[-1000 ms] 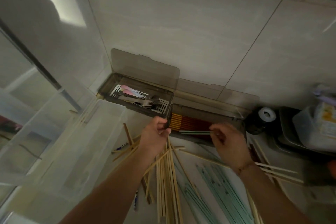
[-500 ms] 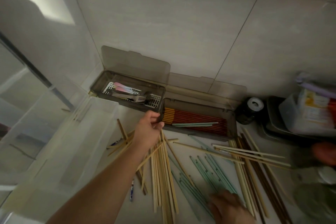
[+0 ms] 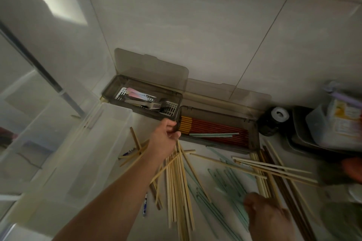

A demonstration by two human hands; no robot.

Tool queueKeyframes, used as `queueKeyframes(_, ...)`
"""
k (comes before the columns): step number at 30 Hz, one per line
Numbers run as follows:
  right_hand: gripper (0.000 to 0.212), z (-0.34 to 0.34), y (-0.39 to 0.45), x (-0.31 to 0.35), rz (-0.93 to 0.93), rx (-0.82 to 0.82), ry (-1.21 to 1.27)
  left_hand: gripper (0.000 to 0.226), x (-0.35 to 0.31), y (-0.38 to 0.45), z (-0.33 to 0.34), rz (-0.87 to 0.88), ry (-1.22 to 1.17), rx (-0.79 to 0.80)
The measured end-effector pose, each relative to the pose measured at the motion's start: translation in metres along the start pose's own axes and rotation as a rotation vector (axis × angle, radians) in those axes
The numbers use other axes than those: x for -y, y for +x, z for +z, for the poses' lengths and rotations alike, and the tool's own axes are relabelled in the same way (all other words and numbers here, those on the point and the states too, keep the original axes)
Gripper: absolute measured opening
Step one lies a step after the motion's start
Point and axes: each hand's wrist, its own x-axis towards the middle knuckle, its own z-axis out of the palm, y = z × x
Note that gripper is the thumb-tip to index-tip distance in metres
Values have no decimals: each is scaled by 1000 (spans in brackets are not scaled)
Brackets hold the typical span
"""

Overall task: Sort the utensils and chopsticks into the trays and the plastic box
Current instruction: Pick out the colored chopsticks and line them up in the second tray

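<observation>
Two smoky grey trays with raised lids stand against the tiled wall. The left tray [image 3: 109,94] holds forks [image 3: 154,106] and other utensils. The right tray [image 3: 254,139] holds red chopsticks [image 3: 215,126] with two pale green chopsticks [image 3: 213,134] on top. My left hand [image 3: 163,141] grips this tray's left end. A clear plastic box [image 3: 115,123] sits to the left. Bamboo chopsticks [image 3: 176,182], green chopsticks [image 3: 225,186] and dark brown chopsticks [image 3: 284,197] lie loose on the counter. My right hand [image 3: 268,217] is blurred, low over the green pile; its grip is unclear.
A black jar with a white lid [image 3: 277,115] stands right of the chopstick tray. Farther right a dark tub [image 3: 297,133] holds a clear container [image 3: 337,123]. A blue-patterned utensil [image 3: 145,203] lies under the bamboo chopsticks. The wall closes off the back.
My right hand let go of green chopsticks in the right tray and drew back down to the loose green pile. My left hand stayed at the tray's left end.
</observation>
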Motion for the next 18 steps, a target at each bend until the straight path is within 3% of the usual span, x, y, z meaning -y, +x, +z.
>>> queueKeyframes(5,30,-36,65,-3,-276,-158,413,26,0,1,-2,-4,-7,28)
queueKeyframes(10,24,-58,148,36,-414,-178,352,27,-1,0,-2,-19,-32,33)
queueKeyframes(18,20,-34,209,73,-605,54,28,25,0,1,-4,-24,-30,43)
